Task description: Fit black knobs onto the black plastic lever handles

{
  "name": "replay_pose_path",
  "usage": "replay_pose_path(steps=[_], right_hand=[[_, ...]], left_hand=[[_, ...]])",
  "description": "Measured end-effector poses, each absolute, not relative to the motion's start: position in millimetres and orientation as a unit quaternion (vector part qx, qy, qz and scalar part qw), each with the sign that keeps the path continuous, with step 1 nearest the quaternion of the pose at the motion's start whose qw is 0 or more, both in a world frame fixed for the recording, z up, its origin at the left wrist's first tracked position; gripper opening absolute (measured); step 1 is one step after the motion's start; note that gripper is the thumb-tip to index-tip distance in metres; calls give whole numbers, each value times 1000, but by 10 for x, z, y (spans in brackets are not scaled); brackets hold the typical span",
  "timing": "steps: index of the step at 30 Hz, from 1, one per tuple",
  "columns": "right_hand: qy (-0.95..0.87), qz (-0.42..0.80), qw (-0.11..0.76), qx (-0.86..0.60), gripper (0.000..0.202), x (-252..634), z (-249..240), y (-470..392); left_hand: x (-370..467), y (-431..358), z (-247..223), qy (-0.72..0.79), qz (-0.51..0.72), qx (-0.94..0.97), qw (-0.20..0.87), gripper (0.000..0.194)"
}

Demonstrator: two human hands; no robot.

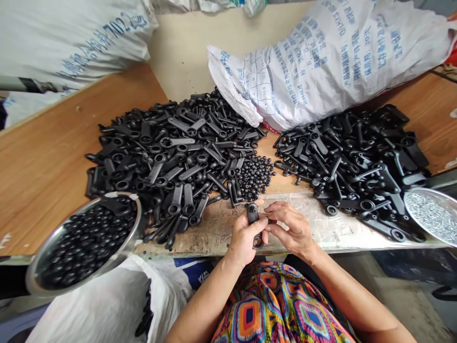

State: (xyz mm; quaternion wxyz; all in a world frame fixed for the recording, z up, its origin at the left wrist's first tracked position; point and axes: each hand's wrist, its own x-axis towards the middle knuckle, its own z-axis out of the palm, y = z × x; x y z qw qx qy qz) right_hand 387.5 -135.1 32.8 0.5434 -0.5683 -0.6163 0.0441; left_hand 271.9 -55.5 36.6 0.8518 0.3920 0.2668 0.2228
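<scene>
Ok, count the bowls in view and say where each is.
2. The left bowl, low on the left, holds black balls; the right bowl, cut off by the picture's right edge, holds silvery pieces. Others may be hidden.

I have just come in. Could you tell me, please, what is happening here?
The left hand holds a black lever, and the right hand is close at its side, fingertips partly hidden. Beyond lie a left heap and a right heap of black parts, with small black beads between. A bowl of black balls is at left, metal pins at right.
</scene>
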Motion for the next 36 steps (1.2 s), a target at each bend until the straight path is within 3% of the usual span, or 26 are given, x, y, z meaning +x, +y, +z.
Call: replay_pose_path(steps=[5,12,16,19,22,36], right_hand=[[-646,73,455,-609,28,3930,431,-1443],[-686,130,309,-646,23,3963,572,-1455],[-572,231,442,-652,15,3991,453,-1415],[-418,396,599,-556,15,3929,314,-1377],[-287,490,693,-444,16,3819,209,-1341],[-194,527,731,-388,16,3725,117,-1272]], left_hand=[[2663,-486,328,263,201,419,846,66],[2638,-479,220,273,174,492,808,48],[2630,-469,215,301,196,549,755,36],[2622,-469,258,328,220,638,661,32],[2623,-488,300,319,244,710,578,29],[2644,-527,193,330,247,787,459,39]])
